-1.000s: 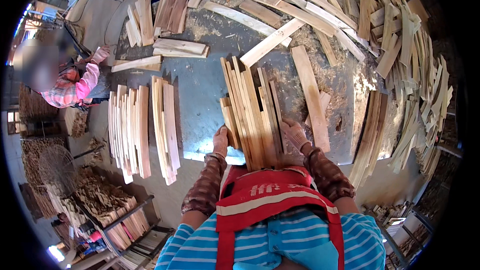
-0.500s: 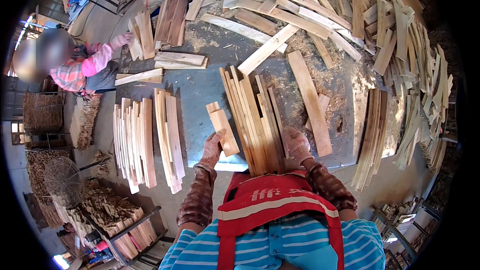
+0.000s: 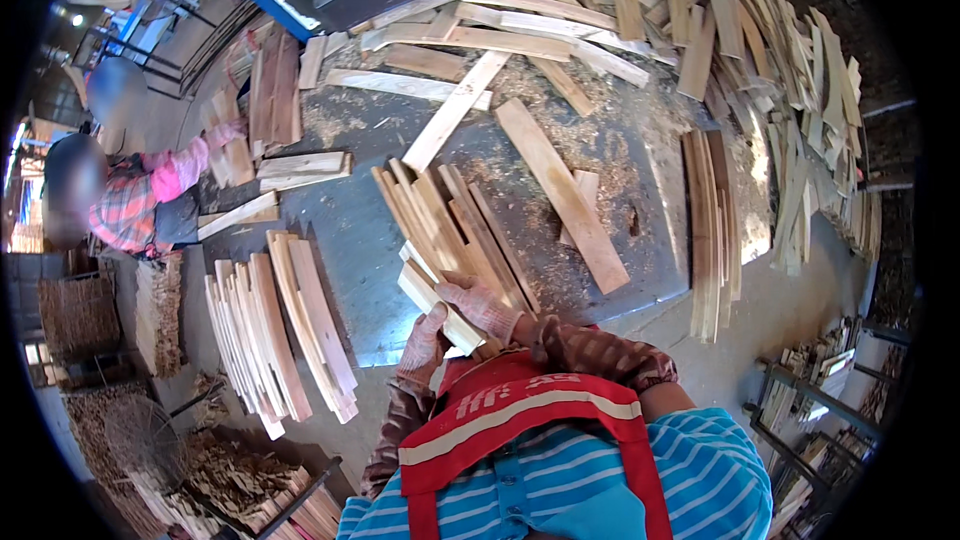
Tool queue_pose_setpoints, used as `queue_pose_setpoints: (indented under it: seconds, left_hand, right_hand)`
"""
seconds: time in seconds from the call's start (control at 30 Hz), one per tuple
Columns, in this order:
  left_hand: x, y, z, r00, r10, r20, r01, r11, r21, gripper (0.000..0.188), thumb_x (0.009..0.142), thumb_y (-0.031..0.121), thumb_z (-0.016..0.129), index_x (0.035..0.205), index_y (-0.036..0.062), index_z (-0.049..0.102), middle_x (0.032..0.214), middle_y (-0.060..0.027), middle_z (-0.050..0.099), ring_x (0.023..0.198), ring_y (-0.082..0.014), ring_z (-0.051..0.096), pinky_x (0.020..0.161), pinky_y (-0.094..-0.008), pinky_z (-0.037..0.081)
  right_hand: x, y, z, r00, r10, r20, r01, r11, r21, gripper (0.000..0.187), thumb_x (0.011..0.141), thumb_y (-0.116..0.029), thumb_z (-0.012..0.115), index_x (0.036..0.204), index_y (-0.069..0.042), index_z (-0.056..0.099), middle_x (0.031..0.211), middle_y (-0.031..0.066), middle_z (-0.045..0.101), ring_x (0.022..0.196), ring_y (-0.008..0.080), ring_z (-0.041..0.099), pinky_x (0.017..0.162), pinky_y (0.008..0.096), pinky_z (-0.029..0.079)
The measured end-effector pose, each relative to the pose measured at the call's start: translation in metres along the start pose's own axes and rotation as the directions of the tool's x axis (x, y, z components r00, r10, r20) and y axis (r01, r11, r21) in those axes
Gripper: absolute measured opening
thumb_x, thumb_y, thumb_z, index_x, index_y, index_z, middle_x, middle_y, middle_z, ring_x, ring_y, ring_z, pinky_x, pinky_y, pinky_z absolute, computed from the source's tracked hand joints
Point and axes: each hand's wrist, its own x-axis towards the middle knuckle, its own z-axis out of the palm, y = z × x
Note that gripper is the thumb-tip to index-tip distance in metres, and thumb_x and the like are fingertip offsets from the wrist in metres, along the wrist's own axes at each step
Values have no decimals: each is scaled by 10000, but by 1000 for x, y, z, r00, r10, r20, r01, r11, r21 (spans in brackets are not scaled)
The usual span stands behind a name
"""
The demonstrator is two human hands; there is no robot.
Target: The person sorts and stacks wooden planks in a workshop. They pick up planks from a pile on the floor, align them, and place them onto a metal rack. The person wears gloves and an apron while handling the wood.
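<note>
My left hand (image 3: pixel 424 342), in a pale work glove, is closed on the left side of a couple of short wooden boards (image 3: pixel 424 292) held close to my apron. From the other side my right hand (image 3: pixel 480 304), gloved too, is closed at their right edge, its fingers partly hidden. Right beside these pieces, a row of longer wooden boards (image 3: pixel 487 240) stands on edge on the dark worktable (image 3: pixel 365 285), its near end behind my right hand and forearm.
Two bundles of boards (image 3: pixel 262 325) (image 3: pixel 315 315) lie at the left table edge, another bundle (image 3: pixel 708 230) at the right. A wide plank (image 3: pixel 560 195) rests mid-table among sawdust. Loose slats (image 3: pixel 820 90) heap up far right. Across the left corner, a person in pink sleeves (image 3: pixel 175 178) handles boards.
The view has turned and shifted right. My right hand has left the right side of the long boards and come across to the short boards, which my left hand has brought nearer my apron.
</note>
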Motion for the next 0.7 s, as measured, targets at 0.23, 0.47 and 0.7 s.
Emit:
queue_pose_setpoints:
  seconds: [0.23, 0.47, 0.7]
  left_hand:
    - [14, -1, 13, 959, 167, -231, -175, 984, -16, 450, 985, 297, 627, 1316, 1, 553, 1227, -106, 637, 1067, -228, 644, 919, -405, 535]
    - [70, -24, -134, 809, 243, -535, 8, 906, 424, 348, 937, 240, 676, 1198, 20, 609, 991, -103, 664, 880, -203, 657, 759, -316, 543]
    - [104, -64, -91, 887, 190, -420, 60, 856, 514, 376, 932, 369, 682, 1139, 57, 649, 1005, -23, 679, 852, -134, 631, 707, -320, 542]
  right_hand:
    - [3, 1, -47, 938, -136, -320, 203, 961, 188, 314, 990, -291, 563, 1103, -20, 675, 834, 31, 644, 776, 135, 593, 700, 317, 492]
    - [-24, -29, -140, 708, -307, -637, 52, 921, -386, 366, 972, -398, 547, 1122, -84, 663, 903, 179, 705, 892, 323, 686, 796, 417, 526]
    - [11, 16, -130, 917, -253, -310, -207, 361, -909, 522, 954, -518, 473, 1319, -151, 536, 1218, 223, 631, 1132, 412, 613, 951, 488, 493]
